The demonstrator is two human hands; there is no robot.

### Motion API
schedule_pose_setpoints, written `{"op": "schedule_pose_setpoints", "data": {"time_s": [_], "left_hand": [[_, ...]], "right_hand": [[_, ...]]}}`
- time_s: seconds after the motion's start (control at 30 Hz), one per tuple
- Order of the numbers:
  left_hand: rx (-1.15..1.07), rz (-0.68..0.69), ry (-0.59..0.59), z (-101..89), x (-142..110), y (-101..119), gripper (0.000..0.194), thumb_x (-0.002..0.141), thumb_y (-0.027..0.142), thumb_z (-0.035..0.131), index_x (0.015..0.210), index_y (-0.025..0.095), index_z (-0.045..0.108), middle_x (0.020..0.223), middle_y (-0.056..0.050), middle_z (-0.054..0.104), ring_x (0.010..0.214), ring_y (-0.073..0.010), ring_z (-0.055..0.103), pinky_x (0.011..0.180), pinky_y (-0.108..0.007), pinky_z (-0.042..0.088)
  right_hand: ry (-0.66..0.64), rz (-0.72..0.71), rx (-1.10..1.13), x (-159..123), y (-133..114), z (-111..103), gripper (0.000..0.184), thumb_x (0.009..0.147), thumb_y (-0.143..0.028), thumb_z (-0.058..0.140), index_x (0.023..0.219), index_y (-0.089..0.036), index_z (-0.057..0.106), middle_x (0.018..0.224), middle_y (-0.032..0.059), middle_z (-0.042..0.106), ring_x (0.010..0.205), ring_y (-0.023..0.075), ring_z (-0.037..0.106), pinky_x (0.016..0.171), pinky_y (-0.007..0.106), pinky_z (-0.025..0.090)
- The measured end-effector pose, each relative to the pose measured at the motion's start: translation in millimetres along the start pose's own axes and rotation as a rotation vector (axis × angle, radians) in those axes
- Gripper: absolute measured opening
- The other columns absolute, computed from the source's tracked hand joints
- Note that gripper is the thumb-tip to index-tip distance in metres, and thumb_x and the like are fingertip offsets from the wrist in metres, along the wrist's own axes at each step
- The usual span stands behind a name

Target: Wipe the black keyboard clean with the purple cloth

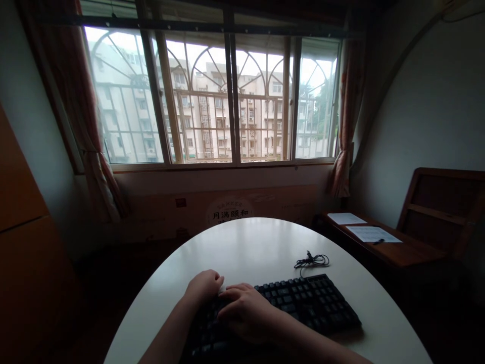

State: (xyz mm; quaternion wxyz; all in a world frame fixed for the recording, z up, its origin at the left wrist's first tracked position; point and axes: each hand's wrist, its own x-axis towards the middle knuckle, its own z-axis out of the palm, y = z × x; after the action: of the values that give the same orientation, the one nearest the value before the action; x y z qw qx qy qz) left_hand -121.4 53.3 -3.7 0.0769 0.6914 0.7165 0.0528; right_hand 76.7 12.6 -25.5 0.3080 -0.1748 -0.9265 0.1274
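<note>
A black keyboard (299,298) lies at a slant on the white round table (182,258). At its far left corner is my left hand (204,284), with its fingers curled closed. What they hold, if anything, is hidden. My right hand (248,309) rests over the left part of the keys, fingers bent and apart, pointing left. A small pale patch shows between the two hands; I cannot make out what it is. The keyboard's bundled cable (312,260) lies on the table behind it.
To the right stands a wooden chair or bench (413,247) with paper sheets (373,234) and a small dark object on it. A large printed carton (265,202) stands beyond the table, under a barred window (233,101). An orange-brown cabinet (26,273) is on the left.
</note>
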Motion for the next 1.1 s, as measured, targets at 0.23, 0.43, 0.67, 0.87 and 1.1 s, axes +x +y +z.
{"op": "schedule_pose_setpoints", "data": {"time_s": [0.23, 0.43, 0.67, 0.87, 1.1], "left_hand": [[-0.039, 0.025, -0.024, -1.3, -3.1, -2.6, 0.041, 0.088, 0.045, 0.040, 0.072, 0.021, 0.070, 0.079, -0.008, 0.074, 0.074, -0.0226, 0.065, 0.058, -0.030, 0.036], [-0.065, 0.047, -0.033, -1.8, -3.6, -4.1, 0.044, 0.088, 0.047, 0.040, 0.072, 0.020, 0.071, 0.079, -0.008, 0.073, 0.073, -0.0227, 0.064, 0.058, -0.030, 0.038], [-0.060, 0.043, -0.030, -1.6, -3.9, -3.9, 0.044, 0.088, 0.046, 0.039, 0.075, 0.020, 0.072, 0.081, -0.008, 0.074, 0.074, -0.0236, 0.065, 0.060, -0.030, 0.040], [-0.054, 0.047, -0.014, -1.1, -4.9, -4.0, 0.043, 0.089, 0.047, 0.039, 0.075, 0.020, 0.070, 0.082, -0.008, 0.074, 0.075, -0.0229, 0.064, 0.059, -0.030, 0.038], [-0.049, 0.063, 0.011, 0.8, -4.6, -5.0, 0.040, 0.089, 0.045, 0.040, 0.073, 0.022, 0.069, 0.081, -0.006, 0.073, 0.074, -0.0222, 0.064, 0.060, -0.030, 0.036]], "right_hand": [[0.016, 0.004, 0.015, -0.8, 1.0, 1.6, 0.018, 0.087, -0.032, 0.060, 0.100, -0.035, 0.073, 0.127, -0.0051, 0.065, 0.117, 0.0191, 0.057, 0.103, 0.031, 0.034], [-0.002, 0.002, -0.003, -1.0, 3.8, 2.7, 0.020, 0.089, -0.033, 0.059, 0.103, -0.033, 0.074, 0.129, -0.0029, 0.064, 0.120, 0.0202, 0.055, 0.103, 0.031, 0.035], [0.022, -0.011, 0.010, -0.6, 2.6, 2.1, 0.020, 0.088, -0.031, 0.059, 0.102, -0.033, 0.074, 0.128, -0.0037, 0.065, 0.119, 0.0201, 0.056, 0.103, 0.031, 0.035], [0.001, -0.007, 0.000, 0.9, -0.3, -0.4, 0.019, 0.087, -0.031, 0.059, 0.100, -0.033, 0.074, 0.125, -0.0036, 0.066, 0.116, 0.0194, 0.057, 0.103, 0.031, 0.035], [-0.014, 0.004, -0.013, 0.2, -3.0, -2.8, 0.020, 0.087, -0.032, 0.060, 0.102, -0.034, 0.073, 0.125, -0.0026, 0.065, 0.117, 0.0212, 0.056, 0.103, 0.033, 0.036]]}}
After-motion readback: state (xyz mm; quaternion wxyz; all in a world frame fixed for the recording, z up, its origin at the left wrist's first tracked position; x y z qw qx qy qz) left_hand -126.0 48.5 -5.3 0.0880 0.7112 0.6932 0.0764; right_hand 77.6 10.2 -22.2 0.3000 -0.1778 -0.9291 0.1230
